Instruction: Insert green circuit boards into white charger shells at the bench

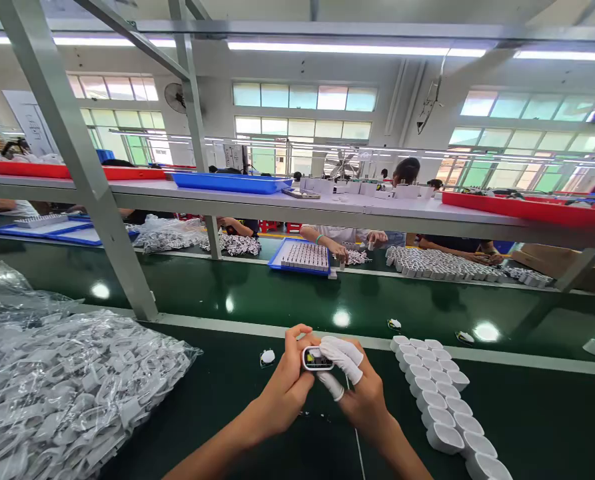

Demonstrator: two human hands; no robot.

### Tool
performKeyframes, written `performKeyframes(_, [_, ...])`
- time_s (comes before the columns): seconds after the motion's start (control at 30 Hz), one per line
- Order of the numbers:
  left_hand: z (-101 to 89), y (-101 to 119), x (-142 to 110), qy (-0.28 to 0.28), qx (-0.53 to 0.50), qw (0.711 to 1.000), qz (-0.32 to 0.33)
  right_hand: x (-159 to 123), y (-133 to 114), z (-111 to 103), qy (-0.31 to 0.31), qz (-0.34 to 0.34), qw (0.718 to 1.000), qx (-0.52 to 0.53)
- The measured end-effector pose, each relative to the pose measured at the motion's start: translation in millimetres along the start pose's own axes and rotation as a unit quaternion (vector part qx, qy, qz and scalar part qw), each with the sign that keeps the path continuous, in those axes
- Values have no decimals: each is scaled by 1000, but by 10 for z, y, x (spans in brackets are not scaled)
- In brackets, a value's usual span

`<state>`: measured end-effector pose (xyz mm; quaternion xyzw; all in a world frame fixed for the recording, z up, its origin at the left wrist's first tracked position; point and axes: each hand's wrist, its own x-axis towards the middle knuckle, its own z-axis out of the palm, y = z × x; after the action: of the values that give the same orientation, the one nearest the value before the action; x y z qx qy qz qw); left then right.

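Between my hands is a small white oval plastic housing (305, 363), its open end facing me and a circuit board with a yellow part showing inside. My left hand (283, 390) is closed around its left side, thumb below and fingers above. White finger cots cover several fingers of my right hand (364, 390), which grips the right side of the housing; its fingertips partly hide the opening. A loose circuit board with a white part (267, 358) lies just left of my left hand. To the right stand rows of white plastic housings (440, 400).
A clear bag of white plastic parts (67, 380) fills the left. More small boards (394, 325) lie on the green belt (277, 300) beyond. A metal frame post (102, 200) rises at left. Opposite, co-workers' hands (340, 252) handle parts near a blue tray (300, 270).
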<state>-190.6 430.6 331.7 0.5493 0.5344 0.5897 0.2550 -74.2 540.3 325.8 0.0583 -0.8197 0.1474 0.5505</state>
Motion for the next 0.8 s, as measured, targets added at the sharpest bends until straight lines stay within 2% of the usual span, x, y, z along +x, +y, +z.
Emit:
performKeyframes(0.1, [-5, -45, 22, 9, 3, 1000, -24, -59, 75, 53, 9, 22, 1000, 8])
performKeyframes(0.43, [4, -124, 92, 13, 7, 999, -39, -155, 225, 127, -6, 86, 995, 44])
performKeyframes(0.57, [-16, -133, 117, -9, 84, 994, -62, -180, 214, 98, -57, 96, 993, 39])
performKeyframes(0.63, [-88, -126, 138, -64, 193, 975, -92, -218, 263, 122, -105, 101, 989, 29])
performKeyframes(0.7, [-219, -102, 150, -115, 324, 929, -136, -276, 413, 201, -150, 127, 981, 2])
performKeyframes(0.77, [-397, -63, 131, -119, 417, 883, -181, -340, 672, 323, -186, 179, 965, -44])
performKeyframes(0.8, [-494, -42, 109, -102, 442, 869, -196, -367, 829, 392, -202, 213, 953, -72])
